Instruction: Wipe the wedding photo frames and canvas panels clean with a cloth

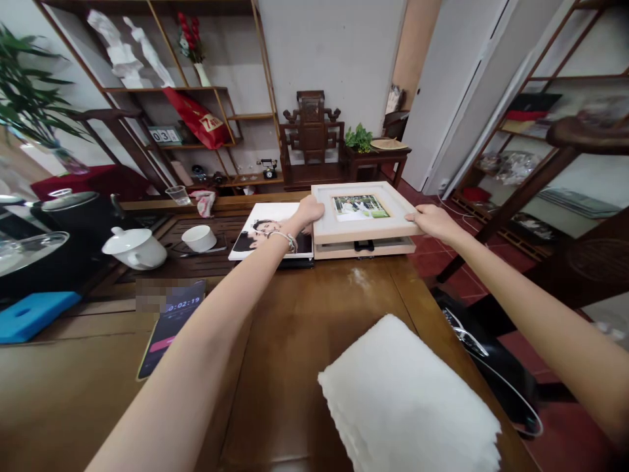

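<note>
A pale wooden picture frame [322, 226] with a small outdoor photo in its middle is held at both sides by my hands. My left hand [309, 210] is closed on its left edge, and my right hand [430, 221] grips its right edge. Under it, at the far side of the table, lies another pale frame [339, 253] with a dark clip or stand at its front; a gap shows between the two. Beside them on the left is a photo print of people [255, 229], partly covered by my left forearm. A rough-edged white sheet [407, 393] lies close to me.
On the wooden table [295, 367] at left are a phone with a timer [171, 328], a blue block [37, 316], a lidded white teapot [135, 248], a white cup [199, 238] and dark kettles [73, 216]. A black bag [472, 334] sits past the right edge.
</note>
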The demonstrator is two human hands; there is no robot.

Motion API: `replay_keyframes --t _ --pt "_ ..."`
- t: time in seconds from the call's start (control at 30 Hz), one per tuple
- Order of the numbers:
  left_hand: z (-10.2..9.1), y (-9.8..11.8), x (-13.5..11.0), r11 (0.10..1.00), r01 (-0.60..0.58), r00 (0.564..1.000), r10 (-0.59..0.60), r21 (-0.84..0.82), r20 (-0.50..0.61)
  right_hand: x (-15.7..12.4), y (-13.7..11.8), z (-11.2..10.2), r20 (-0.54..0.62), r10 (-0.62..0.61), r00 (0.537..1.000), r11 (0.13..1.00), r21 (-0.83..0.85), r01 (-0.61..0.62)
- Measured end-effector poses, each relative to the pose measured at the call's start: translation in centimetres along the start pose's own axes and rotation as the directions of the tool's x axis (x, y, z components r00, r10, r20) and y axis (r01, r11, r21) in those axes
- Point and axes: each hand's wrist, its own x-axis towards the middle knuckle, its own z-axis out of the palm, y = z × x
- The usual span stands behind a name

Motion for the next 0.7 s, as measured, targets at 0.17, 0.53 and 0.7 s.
replay_keyframes --t 0.17,0.53,0.7 --pt "1.3 -0.3 -0.1 0.988 0.039 0.999 -0.040 0.153 0.003 0.5 1.4 1.0 0.023 -0.067 0.998 0.978 -0.196 0.070" --pt "2.5 -0.4 -0.5 0.935 0.107 0.994 -0.097 0.337 -0.047 0.7 2.7 2.8 0.075 -0.129 0.989 0.940 -0.309 0.146" --pt "2.6 -0.8 -0.1 0.944 0.083 0.996 -0.091 0.319 0.011 0.8 2.7 3.0 0.065 -0.137 0.988 0.940 -0.306 0.151"
